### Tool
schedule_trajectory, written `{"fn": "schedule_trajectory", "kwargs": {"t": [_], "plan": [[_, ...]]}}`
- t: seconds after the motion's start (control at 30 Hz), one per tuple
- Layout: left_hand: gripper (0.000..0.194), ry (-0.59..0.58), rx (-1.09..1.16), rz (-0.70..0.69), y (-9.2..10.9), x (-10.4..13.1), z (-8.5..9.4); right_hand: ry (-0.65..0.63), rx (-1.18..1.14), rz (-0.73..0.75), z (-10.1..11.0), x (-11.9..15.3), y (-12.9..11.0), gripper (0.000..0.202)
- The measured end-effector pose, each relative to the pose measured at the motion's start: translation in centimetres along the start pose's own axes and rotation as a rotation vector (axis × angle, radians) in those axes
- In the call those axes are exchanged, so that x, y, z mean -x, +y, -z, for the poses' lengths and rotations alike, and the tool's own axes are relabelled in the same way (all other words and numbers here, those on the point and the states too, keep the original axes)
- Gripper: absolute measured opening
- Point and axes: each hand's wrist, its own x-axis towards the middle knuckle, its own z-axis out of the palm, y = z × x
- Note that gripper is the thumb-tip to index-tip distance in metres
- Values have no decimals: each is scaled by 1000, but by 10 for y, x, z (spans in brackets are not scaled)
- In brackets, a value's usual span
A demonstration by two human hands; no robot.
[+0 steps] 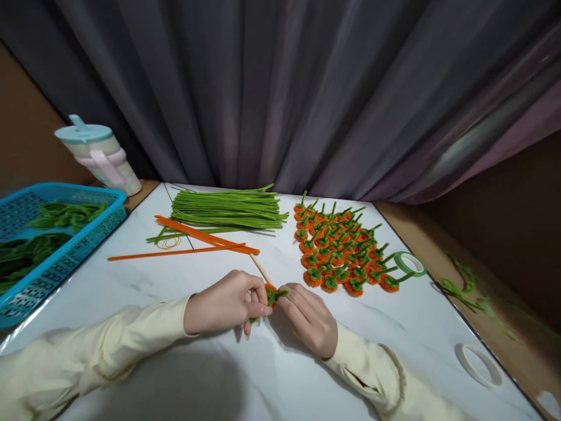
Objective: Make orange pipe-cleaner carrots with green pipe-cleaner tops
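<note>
My hands pinch a small orange-and-green piece [272, 296] over the worktop [210, 362].
My left hand [230, 301] grips its left side, my right hand [309, 318] its green end; a stick [262, 268] lies just beyond, finished pieces [342, 248] to the right, green stems [225, 209] behind.

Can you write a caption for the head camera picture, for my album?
Two hands pinch a small orange-and-green piece, beside green stems and rows of little orange shapes.
</note>
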Motion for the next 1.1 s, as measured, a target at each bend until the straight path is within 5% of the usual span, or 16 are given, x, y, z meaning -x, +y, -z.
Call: {"fn": "schedule_trajectory", "kwargs": {"t": [0.23, 0.57, 0.83, 1.0, 1.1], "plan": [[40, -205, 221, 43, -4, -15, 12, -17, 129, 55, 0, 0, 6, 19], [47, -311, 176, 84, -16, -23, 17, -36, 82, 48, 2, -3, 6, 20], [34, -257, 542, -9, -27, -35, 18, -1, -181, -161, -5, 2, 8, 18], [31, -249, 597, -50, -31, -35, 18, 104, -424, -462, -4, -3, 6, 16], [30, -243, 588, -25, -35, -37, 18, 81, -453, -507, -2, -6, 6, 13]]}}
